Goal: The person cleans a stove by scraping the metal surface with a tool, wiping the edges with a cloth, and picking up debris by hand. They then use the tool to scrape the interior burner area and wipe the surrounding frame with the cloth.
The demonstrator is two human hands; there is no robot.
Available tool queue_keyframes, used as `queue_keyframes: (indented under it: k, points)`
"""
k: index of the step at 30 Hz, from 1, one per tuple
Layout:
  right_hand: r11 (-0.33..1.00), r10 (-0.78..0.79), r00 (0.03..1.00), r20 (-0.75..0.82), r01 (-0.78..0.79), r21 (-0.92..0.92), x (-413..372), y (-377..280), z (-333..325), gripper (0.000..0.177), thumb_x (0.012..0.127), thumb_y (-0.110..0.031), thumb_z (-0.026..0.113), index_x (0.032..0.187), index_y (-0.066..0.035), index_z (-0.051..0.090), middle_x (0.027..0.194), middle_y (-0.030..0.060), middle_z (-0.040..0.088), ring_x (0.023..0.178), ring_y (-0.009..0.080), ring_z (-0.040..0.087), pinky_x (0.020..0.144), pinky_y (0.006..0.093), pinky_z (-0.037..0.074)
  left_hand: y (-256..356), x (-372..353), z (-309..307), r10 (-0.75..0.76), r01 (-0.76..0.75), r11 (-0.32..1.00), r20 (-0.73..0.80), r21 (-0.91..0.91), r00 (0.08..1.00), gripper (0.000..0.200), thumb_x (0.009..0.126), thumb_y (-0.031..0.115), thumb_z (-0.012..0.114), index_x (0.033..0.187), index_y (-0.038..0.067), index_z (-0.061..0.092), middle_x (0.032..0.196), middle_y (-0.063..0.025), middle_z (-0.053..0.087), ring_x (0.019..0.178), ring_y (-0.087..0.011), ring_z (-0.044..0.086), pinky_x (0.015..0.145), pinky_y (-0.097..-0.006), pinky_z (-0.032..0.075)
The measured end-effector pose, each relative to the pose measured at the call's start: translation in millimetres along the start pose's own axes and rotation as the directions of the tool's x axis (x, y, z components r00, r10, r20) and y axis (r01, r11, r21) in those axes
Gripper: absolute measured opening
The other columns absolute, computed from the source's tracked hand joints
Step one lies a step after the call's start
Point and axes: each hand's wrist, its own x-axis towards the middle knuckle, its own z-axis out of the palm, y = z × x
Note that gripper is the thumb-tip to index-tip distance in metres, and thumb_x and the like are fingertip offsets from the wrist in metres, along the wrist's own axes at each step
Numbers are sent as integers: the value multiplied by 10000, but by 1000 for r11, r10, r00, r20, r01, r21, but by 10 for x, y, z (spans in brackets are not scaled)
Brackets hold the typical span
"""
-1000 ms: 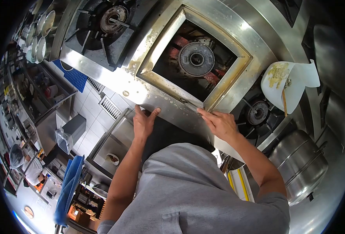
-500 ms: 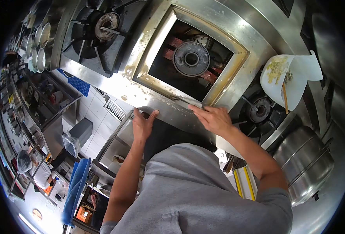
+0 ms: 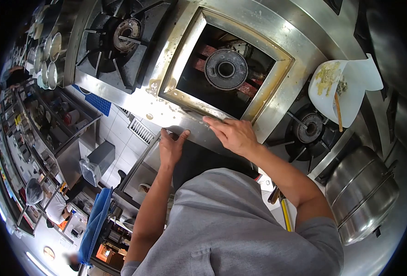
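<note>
In front of me is a steel stove top (image 3: 277, 25) with a square, raised-rim opening. A round grey burner (image 3: 226, 69) sits inside it. My right hand (image 3: 235, 136) is closed around a thin, dark, flat tool (image 3: 193, 112), its fingers stretched along it and its handle mostly hidden. The tool's tip lies along the near side of the brownish, greasy rim (image 3: 166, 93). At the stove's front edge rests my left hand (image 3: 171, 149), thumb and forefinger spread apart. Wet spots and brown drops mark the steel around the opening.
Burners with black grates stand at left (image 3: 126, 37) and right (image 3: 308, 129). A stained white container (image 3: 355, 85) with a wooden stick (image 3: 338, 112) sits at right, above a large steel pot (image 3: 362, 195). Another person (image 3: 56, 207) is at lower left.
My right hand has moved left along the near rim, bringing the tool's tip left with it. My left hand stays at the front edge. The view has shifted slightly.
</note>
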Motion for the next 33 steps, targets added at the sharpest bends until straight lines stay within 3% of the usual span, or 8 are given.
queue_keyframes:
  k: [3,8,13,19,25,29,32,33]
  points:
    - [999,44,997,-62,-44,9,116,-151,-60,314,943,-266,560,1242,-190,621,762,105,673,614,310,649,538,421,516,-55,-9,34,95,-100,992,-66,-73,993,681,787,413,782,1108,-96,463,854,-228,689,765,-337,683,689,-393,514]
    - [964,145,974,-172,-178,-198,169,-127,-154,287,957,-301,521,1064,-66,645,756,122,672,614,316,656,549,429,530,12,-44,-5,48,-51,997,-63,-57,997,708,776,432,786,1132,-90,466,905,-246,692,840,-346,693,742,-393,530]
    - [886,183,981,-56,-189,-424,259,-270,-45,203,925,-187,520,1017,-33,615,847,139,648,668,304,681,577,405,552,-77,-72,-62,71,-72,997,-38,-25,997,823,776,499,760,1272,-76,442,1019,-257,683,913,-357,689,800,-401,535]
    - [819,108,993,-40,-112,-563,98,-650,-21,252,853,-79,536,1087,-10,595,890,124,599,670,264,692,571,350,564,-1113,-27,-96,94,-93,995,-32,25,995,796,792,527,729,1340,7,478,1061,-217,685,912,-361,681,820,-404,531]
    - [811,164,982,-98,-191,-553,-111,-769,-161,295,856,-75,536,1142,-37,594,942,143,578,661,289,686,568,381,565,-2681,-233,-191,-138,140,973,-21,184,990,700,812,472,712,1271,-23,530,1120,-253,647,1078,-391,612,902,-439,489]
    - [828,158,984,-83,-178,-532,-187,-801,-1,328,855,-73,535,1179,-40,577,964,166,585,698,317,688,601,426,561,-3141,-461,-216,-182,179,936,-18,303,983,655,801,508,709,1185,-11,599,1133,-260,639,1086,-382,614,913,-430,489]
    - [885,169,981,-96,-194,-424,-492,-920,-292,320,865,-103,534,1179,-72,586,936,171,591,685,349,675,612,473,549,-3384,-296,-55,-125,132,962,-44,240,991,593,809,493,704,1141,7,629,1062,-236,672,1012,-373,648,865,-433,506]
    - [890,144,971,-189,-210,-403,-594,-987,-488,329,868,-113,540,1191,-126,599,916,149,600,661,349,661,591,472,538,-3338,-303,-35,-125,133,973,-50,190,991,575,812,483,703,1136,13,634,1034,-226,684,989,-369,657,850,-434,510]
